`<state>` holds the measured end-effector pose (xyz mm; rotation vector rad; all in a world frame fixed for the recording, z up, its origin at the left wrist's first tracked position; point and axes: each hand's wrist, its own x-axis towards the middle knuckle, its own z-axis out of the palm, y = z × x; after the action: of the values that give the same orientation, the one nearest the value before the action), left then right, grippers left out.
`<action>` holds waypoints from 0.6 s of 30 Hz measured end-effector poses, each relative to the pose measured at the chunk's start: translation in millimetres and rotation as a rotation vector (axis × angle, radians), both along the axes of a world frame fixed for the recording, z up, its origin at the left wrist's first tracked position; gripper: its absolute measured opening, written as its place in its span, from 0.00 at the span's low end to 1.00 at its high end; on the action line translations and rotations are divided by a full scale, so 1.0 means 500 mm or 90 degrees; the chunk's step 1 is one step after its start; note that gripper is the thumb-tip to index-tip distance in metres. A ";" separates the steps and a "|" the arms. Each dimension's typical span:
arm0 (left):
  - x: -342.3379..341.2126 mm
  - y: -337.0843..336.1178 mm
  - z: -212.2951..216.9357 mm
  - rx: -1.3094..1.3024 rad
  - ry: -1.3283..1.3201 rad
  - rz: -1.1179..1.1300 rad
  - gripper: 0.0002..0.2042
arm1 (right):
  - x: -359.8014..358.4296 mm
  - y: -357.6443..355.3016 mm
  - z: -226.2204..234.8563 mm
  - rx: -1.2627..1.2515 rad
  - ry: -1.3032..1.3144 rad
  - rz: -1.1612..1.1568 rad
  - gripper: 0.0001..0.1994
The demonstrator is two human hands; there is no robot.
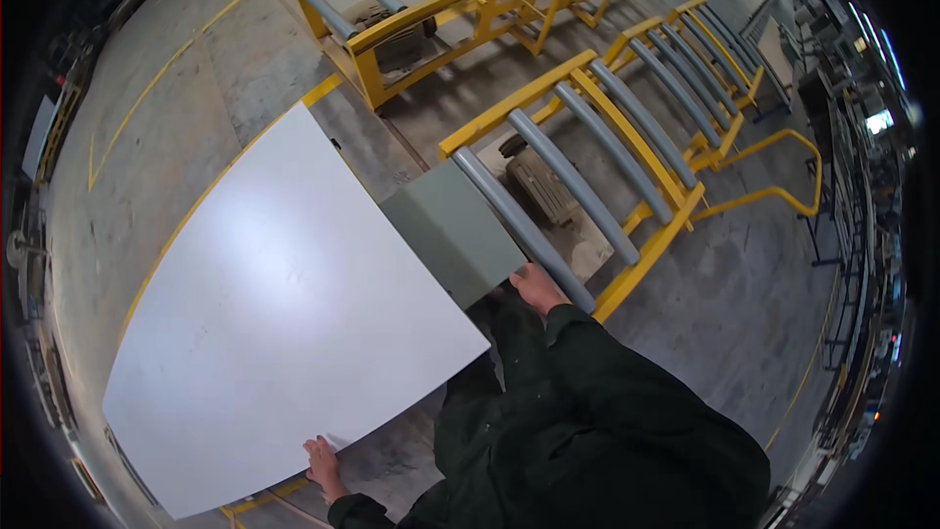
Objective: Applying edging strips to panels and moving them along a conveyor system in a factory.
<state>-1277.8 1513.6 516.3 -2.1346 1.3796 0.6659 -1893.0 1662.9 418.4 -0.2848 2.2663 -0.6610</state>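
Note:
A large glossy white panel lies flat on the left, its curved look coming partly from the lens. My left hand rests on its near edge, fingers laid out over the top surface. To the right of that panel is a smaller grey-green flat sheet, which reaches toward the first grey roller. My right hand is closed around the sheet's near right corner, beside that roller. The fingers under the corner are partly hidden. Whether the sheet runs beneath the white panel cannot be seen.
A yellow-framed roller conveyor with grey rollers stands ahead on the right. Another roller conveyor stands farther back. Beneath the nearer rollers sits a ribbed motor-like unit. A bent yellow rail sticks out at the right. Yellow lines mark the concrete floor.

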 end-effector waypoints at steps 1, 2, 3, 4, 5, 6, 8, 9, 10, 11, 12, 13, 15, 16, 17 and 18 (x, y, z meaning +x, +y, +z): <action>-0.007 0.002 -0.003 -0.033 -0.024 -0.005 0.33 | -0.025 -0.031 -0.003 0.005 0.017 0.058 0.36; -0.014 -0.010 -0.006 -0.030 -0.031 0.008 0.33 | -0.046 -0.060 -0.007 0.009 0.033 0.115 0.37; -0.037 -0.034 -0.007 -0.023 -0.006 0.016 0.33 | -0.077 -0.054 -0.106 0.029 0.170 0.103 0.37; -0.054 -0.042 -0.007 -0.017 0.002 0.034 0.32 | -0.088 -0.078 -0.108 0.033 0.158 0.122 0.37; -0.073 -0.054 -0.007 0.033 0.010 0.063 0.33 | -0.102 -0.094 -0.108 0.060 0.093 0.121 0.36; -0.071 -0.047 -0.023 0.032 -0.005 0.084 0.33 | -0.112 -0.132 -0.096 0.080 0.027 0.125 0.36; -0.025 0.007 -0.061 0.049 0.040 0.030 0.33 | -0.107 -0.179 -0.089 0.076 0.013 0.161 0.36; -0.096 -0.003 -0.080 0.086 0.007 0.042 0.36 | -0.115 -0.164 -0.088 0.100 0.036 0.141 0.36; -0.204 -0.013 -0.091 0.126 -0.025 0.041 0.38 | -0.139 -0.149 -0.070 0.121 0.005 0.142 0.36; -0.224 0.048 -0.107 -0.117 -0.068 0.022 0.43 | -0.137 -0.160 -0.057 0.125 -0.008 0.155 0.36; -0.247 0.048 -0.105 -0.105 -0.068 0.024 0.43 | -0.146 -0.156 -0.053 0.125 0.008 0.141 0.34; -0.265 0.038 -0.102 -0.094 -0.080 0.041 0.44 | -0.152 -0.157 -0.055 0.122 0.024 0.131 0.33; -0.292 -0.020 -0.080 0.051 -0.060 0.132 0.52 | -0.164 -0.152 -0.059 0.114 0.013 0.139 0.31; -0.282 -0.019 -0.078 0.056 -0.059 0.140 0.52 | -0.162 -0.159 -0.051 0.090 -0.004 0.153 0.29; -0.272 -0.013 -0.077 0.006 -0.082 0.119 0.47 | -0.161 -0.167 -0.043 0.097 -0.031 0.169 0.26; -0.271 -0.016 -0.080 -0.042 -0.101 0.094 0.43 | -0.163 -0.177 -0.038 0.102 -0.025 0.172 0.26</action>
<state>-1413.1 1505.7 476.0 -2.3051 1.1837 0.4984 -1974.4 1574.3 399.3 -0.4846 2.1754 -0.3406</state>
